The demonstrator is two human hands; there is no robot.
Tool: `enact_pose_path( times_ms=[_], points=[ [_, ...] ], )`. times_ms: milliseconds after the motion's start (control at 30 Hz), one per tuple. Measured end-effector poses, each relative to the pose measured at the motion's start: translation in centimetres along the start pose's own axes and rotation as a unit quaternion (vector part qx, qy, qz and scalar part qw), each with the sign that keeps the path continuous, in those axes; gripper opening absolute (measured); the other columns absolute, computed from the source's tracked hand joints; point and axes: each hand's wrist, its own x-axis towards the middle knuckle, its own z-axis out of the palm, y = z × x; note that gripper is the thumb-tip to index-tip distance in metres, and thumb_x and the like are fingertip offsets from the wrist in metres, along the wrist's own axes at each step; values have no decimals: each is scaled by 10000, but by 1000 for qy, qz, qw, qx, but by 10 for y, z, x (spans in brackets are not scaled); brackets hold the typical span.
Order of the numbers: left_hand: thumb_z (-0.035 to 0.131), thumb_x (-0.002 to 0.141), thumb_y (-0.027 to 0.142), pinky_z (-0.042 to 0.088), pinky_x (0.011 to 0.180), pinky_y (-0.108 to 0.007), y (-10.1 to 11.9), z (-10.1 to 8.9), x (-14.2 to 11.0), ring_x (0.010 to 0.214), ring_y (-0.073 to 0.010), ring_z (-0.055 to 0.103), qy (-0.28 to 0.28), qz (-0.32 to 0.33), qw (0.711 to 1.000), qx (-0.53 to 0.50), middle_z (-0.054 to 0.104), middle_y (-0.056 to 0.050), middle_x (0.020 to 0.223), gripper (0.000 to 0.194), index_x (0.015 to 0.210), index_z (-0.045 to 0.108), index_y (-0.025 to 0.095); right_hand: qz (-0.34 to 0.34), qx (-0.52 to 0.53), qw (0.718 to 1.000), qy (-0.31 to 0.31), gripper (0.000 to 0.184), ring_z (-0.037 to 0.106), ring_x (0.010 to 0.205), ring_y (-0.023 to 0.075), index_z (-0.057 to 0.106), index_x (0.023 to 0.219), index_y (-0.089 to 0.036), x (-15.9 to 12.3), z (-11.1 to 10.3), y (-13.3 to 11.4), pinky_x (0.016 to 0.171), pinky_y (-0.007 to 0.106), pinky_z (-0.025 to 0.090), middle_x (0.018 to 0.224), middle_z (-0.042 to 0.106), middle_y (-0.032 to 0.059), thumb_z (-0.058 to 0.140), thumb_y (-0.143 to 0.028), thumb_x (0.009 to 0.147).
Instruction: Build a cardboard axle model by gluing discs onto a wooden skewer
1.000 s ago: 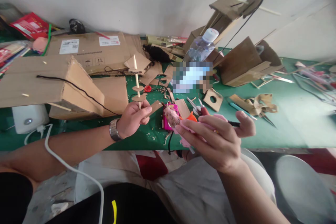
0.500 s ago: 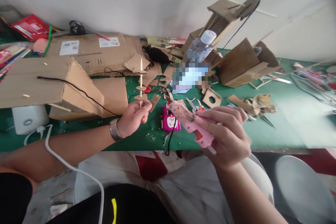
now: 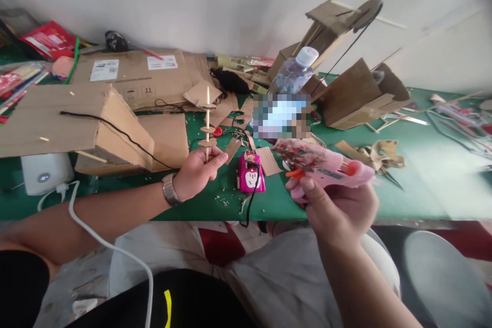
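Observation:
Closed around the lower end of a pointed wooden stick [image 3: 208, 117] is my left hand [image 3: 196, 174]; the stick stands upright. Several small cardboard discs [image 3: 207, 143] are threaded along it. My right hand [image 3: 342, 210] grips a pink hot glue gun [image 3: 334, 164], its nozzle end pointing left and crusted with messy residue. An orange trigger [image 3: 295, 174] shows near my right thumb. Between the two hands, a magenta power socket [image 3: 250, 171] with a black cord plugged in lies on the green table [image 3: 215, 210]. Beside it are cardboard scraps [image 3: 269, 160].
A cardboard structure [image 3: 126, 133] with black string stands at left, near a white device [image 3: 46, 171] with a white cable. Behind are a flat cardboard box [image 3: 130, 74] and a water bottle [image 3: 294, 69]. Another cardboard build [image 3: 361, 95] sits at right, beside curled strips [image 3: 384, 156].
The glue gun in my right hand has turned, from slanting down to the right to lying nearly level. My left hand with the stick has barely moved.

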Motion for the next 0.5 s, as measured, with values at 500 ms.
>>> enact_pose_path(
  times_ms=[500],
  points=[
    [948, 750, 726, 332, 472, -203, 1, 3, -9, 474, -50, 384, -47, 2, 999, -23, 432, 96, 552, 636, 753, 611, 187, 249, 299, 920, -46, 310, 349, 440, 100, 758, 935, -247, 15, 37, -12, 404, 293, 306, 631, 573, -51, 960, -411, 766]
  ],
)
